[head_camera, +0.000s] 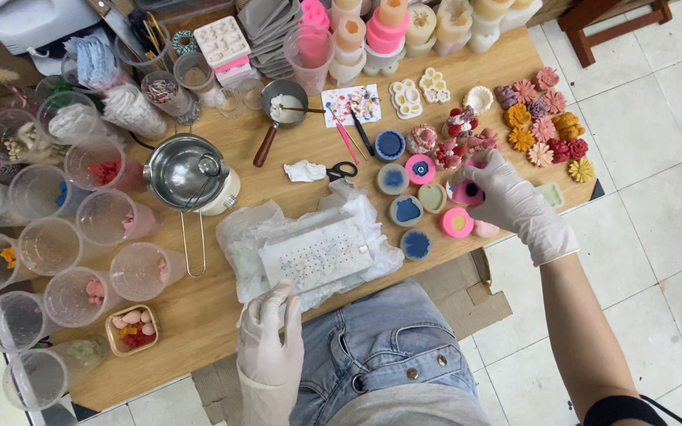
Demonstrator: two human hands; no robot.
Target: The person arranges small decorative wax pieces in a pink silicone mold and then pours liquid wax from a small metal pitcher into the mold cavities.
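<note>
My left hand (271, 335), in a white glove, rests at the near table edge and pinches the corner of a clear plastic bag (238, 241) holding a white studded mould block (315, 254). My right hand (503, 193), also gloved, reaches over to the right side and grips a pink round mould (467, 193) with a dark centre. Around it lie several small round moulds in blue (406, 211), pink (420, 168) and a heart shape (432, 197).
Clear plastic cups (49, 246) with coloured bits crowd the left side. A steel pot (185, 172) with a wire handle, scissors (342, 170), a small pan (283, 104), wax flowers (538, 130) and stacked moulds (372, 31) fill the wooden table (199, 315). Tiled floor lies to the right.
</note>
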